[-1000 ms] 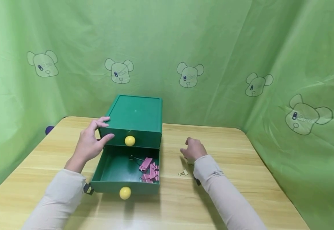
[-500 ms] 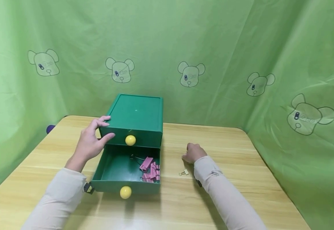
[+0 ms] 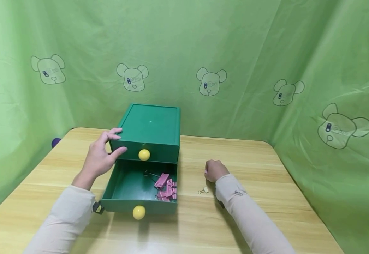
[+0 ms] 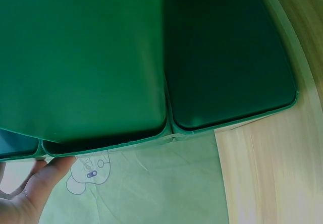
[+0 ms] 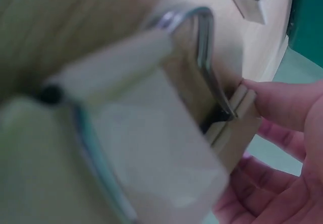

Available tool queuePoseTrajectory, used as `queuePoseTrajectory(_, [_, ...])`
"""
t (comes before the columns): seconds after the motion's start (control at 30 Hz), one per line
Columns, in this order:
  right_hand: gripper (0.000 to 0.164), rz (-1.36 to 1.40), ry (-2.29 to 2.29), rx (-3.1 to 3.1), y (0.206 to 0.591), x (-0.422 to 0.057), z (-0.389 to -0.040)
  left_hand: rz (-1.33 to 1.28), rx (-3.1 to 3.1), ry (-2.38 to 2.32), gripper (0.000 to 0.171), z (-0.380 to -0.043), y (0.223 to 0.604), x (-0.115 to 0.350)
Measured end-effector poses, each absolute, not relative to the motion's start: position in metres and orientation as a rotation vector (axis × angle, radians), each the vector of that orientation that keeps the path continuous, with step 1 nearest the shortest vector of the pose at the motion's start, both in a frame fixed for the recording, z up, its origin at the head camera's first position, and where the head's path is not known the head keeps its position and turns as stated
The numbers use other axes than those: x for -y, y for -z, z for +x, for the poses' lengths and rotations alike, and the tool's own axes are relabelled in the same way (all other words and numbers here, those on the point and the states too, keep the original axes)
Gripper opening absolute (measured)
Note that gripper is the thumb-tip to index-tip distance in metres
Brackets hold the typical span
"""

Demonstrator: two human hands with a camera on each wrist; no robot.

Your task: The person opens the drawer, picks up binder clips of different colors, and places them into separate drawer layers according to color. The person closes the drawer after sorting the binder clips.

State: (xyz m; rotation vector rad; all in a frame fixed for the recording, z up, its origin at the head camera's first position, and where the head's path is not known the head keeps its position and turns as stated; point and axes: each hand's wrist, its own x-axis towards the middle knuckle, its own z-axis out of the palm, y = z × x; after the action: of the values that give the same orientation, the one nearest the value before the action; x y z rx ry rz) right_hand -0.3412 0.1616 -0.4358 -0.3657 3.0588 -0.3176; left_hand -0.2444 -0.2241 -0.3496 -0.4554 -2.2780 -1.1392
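In the head view my left hand (image 3: 98, 157) holds the front left corner of a green two-drawer cabinet (image 3: 150, 125), thumb on the front and fingertips at the top edge. Its lower drawer (image 3: 130, 185) stands pulled out, with several pink binder clips (image 3: 162, 181) at the right. My right hand (image 3: 216, 171) is low over the table, right of the cabinet. The right wrist view shows it pinching a pale yellow binder clip (image 5: 234, 141) between thumb and fingers. Close to that camera is a blurred larger pale clip (image 5: 156, 148); whether the hand touches it, I cannot tell.
Another pale yellow binder clip (image 3: 203, 190) lies on the wooden table (image 3: 251, 183), between the drawer and the right sleeve. Yellow round knobs (image 3: 144, 155) stick out from both drawers. A green curtain (image 3: 171, 46) surrounds the table at the back and sides.
My right hand has drawn slightly back and right, and its fingers have closed together. The left hand, the cabinet and the drawer stay where they were.
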Motion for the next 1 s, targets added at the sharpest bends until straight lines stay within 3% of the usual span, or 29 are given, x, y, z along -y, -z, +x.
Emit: queuePoseTrajectory(1.0, [0.009, -0.468, 0.532, -3.175, 0.412, -0.161, -0.319, -0.462, 2.272, 1.135, 0.034, -0.245, 0.351, 0.225])
